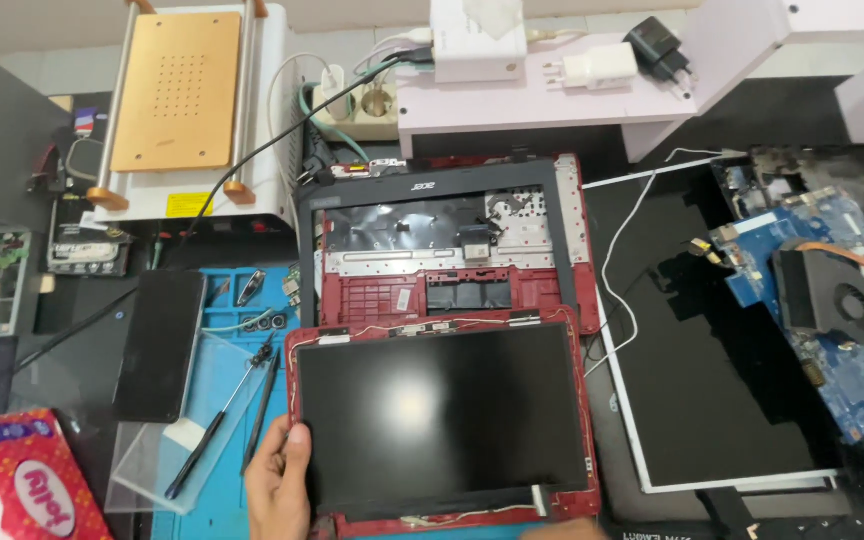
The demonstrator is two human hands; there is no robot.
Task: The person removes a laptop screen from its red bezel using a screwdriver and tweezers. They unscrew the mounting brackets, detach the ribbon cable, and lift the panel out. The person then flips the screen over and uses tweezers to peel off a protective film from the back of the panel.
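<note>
here, left hand (280,482) grips screen panel (432,418) left edge, thumb on bezel.

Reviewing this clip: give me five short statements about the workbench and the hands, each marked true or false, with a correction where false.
1. The left hand rests on the lower left edge of the red-backed screen panel. True.
2. The panel's display is lit and shows a picture. False: it is dark, with only a faint glare.
3. A black bezel frame lies over the red laptop base behind the panel. True.
4. The screwdriver is held in the left hand. False: it lies on the blue mat, beside the hand.
5. The blue circuit board with a fan lies left of the panel. False: it lies at the far right.
</note>
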